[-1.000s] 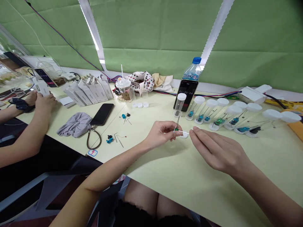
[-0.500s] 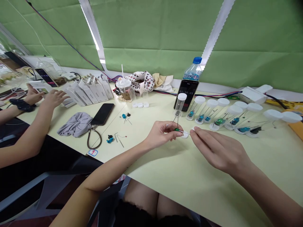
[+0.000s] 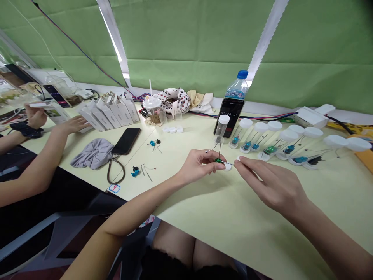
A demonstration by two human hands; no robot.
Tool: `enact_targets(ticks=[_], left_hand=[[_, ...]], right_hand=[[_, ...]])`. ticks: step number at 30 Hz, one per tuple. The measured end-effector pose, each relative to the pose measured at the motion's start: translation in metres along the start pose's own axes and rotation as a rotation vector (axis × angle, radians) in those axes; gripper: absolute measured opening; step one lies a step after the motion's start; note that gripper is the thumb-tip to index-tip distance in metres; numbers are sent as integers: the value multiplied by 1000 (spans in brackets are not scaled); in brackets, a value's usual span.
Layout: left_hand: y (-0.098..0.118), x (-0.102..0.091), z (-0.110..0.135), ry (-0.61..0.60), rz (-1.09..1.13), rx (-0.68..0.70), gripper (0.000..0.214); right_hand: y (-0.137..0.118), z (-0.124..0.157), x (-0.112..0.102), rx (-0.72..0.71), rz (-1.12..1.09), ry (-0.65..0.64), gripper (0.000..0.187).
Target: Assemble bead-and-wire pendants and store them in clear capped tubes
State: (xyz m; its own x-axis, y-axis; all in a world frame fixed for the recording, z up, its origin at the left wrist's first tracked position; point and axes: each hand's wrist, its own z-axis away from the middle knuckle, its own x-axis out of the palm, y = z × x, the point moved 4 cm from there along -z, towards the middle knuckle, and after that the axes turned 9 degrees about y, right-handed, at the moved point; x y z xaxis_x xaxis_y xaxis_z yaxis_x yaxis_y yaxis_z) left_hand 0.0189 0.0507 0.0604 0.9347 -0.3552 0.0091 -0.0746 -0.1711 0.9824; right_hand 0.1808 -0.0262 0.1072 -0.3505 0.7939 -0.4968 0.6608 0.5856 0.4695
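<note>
My left hand (image 3: 199,165) is closed in a pinch on a small green metal part (image 3: 218,160). A thin dark rod (image 3: 219,149) stands up from it, and a bent wire with a small tip sticks out above the fingers. My right hand (image 3: 271,182) pinches the end of a thin metal rod (image 3: 227,163) that reaches to the green part. A white cap (image 3: 228,167) lies on the table just behind the rod. Behind my left hand stands a clear tube (image 3: 223,126) with a white cap on top.
Several white-capped tubes (image 3: 271,149) with small blue, green and black parts stand at right. A phone timer (image 3: 230,112) leans on a bottle (image 3: 237,87). Left lie blue parts (image 3: 135,172), hex keys (image 3: 147,173), another phone (image 3: 127,140) and white boxes (image 3: 109,112). A co-worker's hands (image 3: 72,124) are far left.
The upright rod and bent wire at the green part have shifted slightly; both my hands stay nearly in place. At far left, the co-worker's hands have moved, lifting a white box.
</note>
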Motion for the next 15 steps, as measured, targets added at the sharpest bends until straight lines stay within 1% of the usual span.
enact_targets(ticks=[7, 12, 15], left_hand=[[2, 1, 1, -2, 12, 0, 25], [4, 1, 1, -2, 10, 3, 27], [3, 1, 0, 3, -3, -4, 29]], right_hand=[[1, 5, 2, 66, -53, -14, 33], [0, 3, 1, 46, -29, -29, 31], [0, 3, 1, 32, -13, -9, 28]])
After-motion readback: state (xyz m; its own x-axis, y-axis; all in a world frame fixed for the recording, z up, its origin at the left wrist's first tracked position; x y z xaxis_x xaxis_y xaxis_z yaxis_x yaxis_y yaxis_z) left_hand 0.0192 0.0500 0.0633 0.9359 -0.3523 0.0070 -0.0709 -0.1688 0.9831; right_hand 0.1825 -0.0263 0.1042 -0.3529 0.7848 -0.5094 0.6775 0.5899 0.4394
